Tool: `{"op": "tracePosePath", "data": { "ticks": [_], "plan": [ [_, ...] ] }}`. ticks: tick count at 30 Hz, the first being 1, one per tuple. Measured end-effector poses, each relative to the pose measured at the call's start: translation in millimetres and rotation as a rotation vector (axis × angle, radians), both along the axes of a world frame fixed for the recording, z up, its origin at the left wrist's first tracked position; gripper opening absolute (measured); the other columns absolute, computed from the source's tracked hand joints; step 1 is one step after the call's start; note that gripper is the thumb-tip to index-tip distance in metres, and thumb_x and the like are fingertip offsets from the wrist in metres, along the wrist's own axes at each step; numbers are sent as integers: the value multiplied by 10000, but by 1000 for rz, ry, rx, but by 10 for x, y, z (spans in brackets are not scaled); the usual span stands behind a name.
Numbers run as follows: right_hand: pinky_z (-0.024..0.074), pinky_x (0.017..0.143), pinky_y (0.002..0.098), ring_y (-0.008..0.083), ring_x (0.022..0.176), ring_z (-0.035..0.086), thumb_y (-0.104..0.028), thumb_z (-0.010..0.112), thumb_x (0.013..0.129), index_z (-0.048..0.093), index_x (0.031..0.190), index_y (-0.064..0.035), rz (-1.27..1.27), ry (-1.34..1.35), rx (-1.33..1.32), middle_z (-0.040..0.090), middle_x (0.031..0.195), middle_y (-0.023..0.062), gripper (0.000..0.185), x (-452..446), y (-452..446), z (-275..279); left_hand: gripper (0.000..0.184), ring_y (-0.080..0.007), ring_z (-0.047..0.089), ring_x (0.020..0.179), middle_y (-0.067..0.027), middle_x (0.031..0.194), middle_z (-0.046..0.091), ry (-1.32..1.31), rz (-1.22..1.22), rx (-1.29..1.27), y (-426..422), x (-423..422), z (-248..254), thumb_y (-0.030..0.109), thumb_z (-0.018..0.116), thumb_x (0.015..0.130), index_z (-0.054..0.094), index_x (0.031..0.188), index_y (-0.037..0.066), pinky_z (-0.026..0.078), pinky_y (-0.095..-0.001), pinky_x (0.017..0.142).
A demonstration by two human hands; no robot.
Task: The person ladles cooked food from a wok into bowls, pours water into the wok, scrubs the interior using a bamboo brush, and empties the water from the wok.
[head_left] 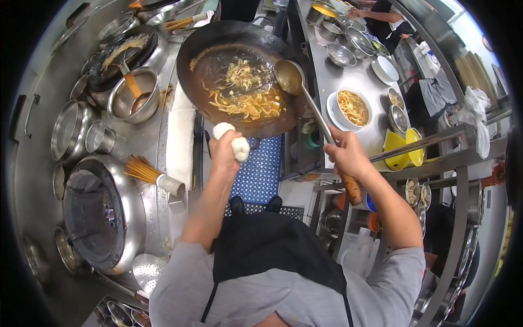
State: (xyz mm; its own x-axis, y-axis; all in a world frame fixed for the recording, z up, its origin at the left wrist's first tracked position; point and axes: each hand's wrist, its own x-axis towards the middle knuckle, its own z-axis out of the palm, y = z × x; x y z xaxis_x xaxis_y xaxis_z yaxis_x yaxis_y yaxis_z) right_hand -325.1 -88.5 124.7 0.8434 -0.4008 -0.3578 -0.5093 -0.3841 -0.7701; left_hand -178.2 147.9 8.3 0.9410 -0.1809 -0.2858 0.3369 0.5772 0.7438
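My left hand [224, 152] is closed round a bunched white cloth [240, 148] at the near rim of a big dark wok [190, 90]. Any wok handle under the cloth is hidden. The wok is raised off the stove over the floor gap and holds noodles [256, 104] in brown sauce, with shredded bits behind them. A long metal ladle [290, 76] with a wooden grip is in my right hand [347, 153]. Its bowl rests at the wok's right inner side, beside the noodles.
A white bowl [339, 117] of noodle soup stands on the right steel counter [313, 41], near yellow containers [396, 150]. Left are a stove burner [98, 212], a bamboo brush [170, 185] and a steel pot [151, 82]. Another person's arm [376, 15] shows at top right.
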Motion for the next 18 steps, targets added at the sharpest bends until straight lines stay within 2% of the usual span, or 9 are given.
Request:
{"op": "tracePosePath", "data": {
  "ticks": [3, 4, 6, 9, 12, 13, 16, 17, 18],
  "plan": [
    [424, 351, 258, 96, 390, 501, -83, 614, 899, 570, 1271, 6, -148, 108, 474, 560, 626, 9, 385, 11, 462, 3, 166, -159, 622, 642, -58, 787, 617, -88, 42, 66, -166, -37, -18, -15, 618, 733, 594, 897, -10, 512, -297, 583],
    [419, 349, 253, 98, 395, 511, -101, 608, 920, 544, 1277, -35, -220, 113, 626, 567, 622, 8, 369, -6, 704, 128, 151, -153, 615, 633, -44, 777, 606, -90, 58, 109, -221, -33, -68, -23, 629, 725, 589, 867, 7, 492, -288, 549],
    [421, 347, 257, 100, 405, 505, -130, 583, 958, 498, 1321, -53, -278, 106, 924, 543, 641, 12, 380, 44, 914, 121, 162, -158, 607, 603, -54, 739, 598, -99, 59, 167, -255, -60, -139, -46, 605, 709, 566, 857, 6, 496, -303, 534],
    [411, 342, 255, 99, 407, 475, -146, 540, 992, 449, 1383, -62, -341, 29, 1345, 513, 684, 21, 410, 111, 932, 18, 221, -167, 600, 610, -76, 783, 597, -100, 106, 261, -223, -118, -267, -55, 609, 697, 554, 907, -14, 501, -315, 536],
    [396, 333, 247, 99, 400, 438, -153, 503, 1012, 430, 1413, -91, -126, -91, 1658, 490, 717, 32, 412, 44, 730, -99, 200, -160, 604, 611, -67, 771, 600, -39, 74, 229, -111, -123, -218, -45, 613, 713, 580, 906, -4, 499, -306, 537],
    [355, 331, 272, 118, 433, 478, -182, 525, 1013, 494, 1257, -132, -28, -104, 1774, 528, 684, 43, 251, 26, 617, -168, 184, -155, 605, 607, -60, 765, 602, -5, 52, 197, -53, -107, -181, -43, 612, 720, 588, 896, 7, 490, -296, 525],
    [366, 332, 262, 114, 424, 474, -176, 533, 1008, 497, 1282, -129, 25, -138, 1703, 528, 680, 38, 281, 60, 578, -449, 102, -159, 600, 565, -56, 710, 590, 98, -32, 88, 168, -47, -11, -27, 632, 726, 596, 814, 8, 486, -308, 489],
    [385, 336, 255, 112, 419, 475, -169, 538, 1004, 506, 1282, -125, -23, -144, 1437, 530, 677, 28, 283, 51, 732, -475, 77, -152, 597, 561, -47, 698, 584, 114, -68, 48, 222, -26, -33, -9, 633, 735, 594, 795, 20, 472, -301, 480],
    [403, 340, 256, 117, 420, 483, -177, 545, 1001, 504, 1306, -130, -41, -131, 1394, 530, 679, 20, 311, 85, 842, -435, 57, -145, 594, 557, -38, 685, 578, 124, -102, 12, 275, 19, -60, 9, 634, 744, 593, 777, 32, 457, -294, 470]
  ]
}}
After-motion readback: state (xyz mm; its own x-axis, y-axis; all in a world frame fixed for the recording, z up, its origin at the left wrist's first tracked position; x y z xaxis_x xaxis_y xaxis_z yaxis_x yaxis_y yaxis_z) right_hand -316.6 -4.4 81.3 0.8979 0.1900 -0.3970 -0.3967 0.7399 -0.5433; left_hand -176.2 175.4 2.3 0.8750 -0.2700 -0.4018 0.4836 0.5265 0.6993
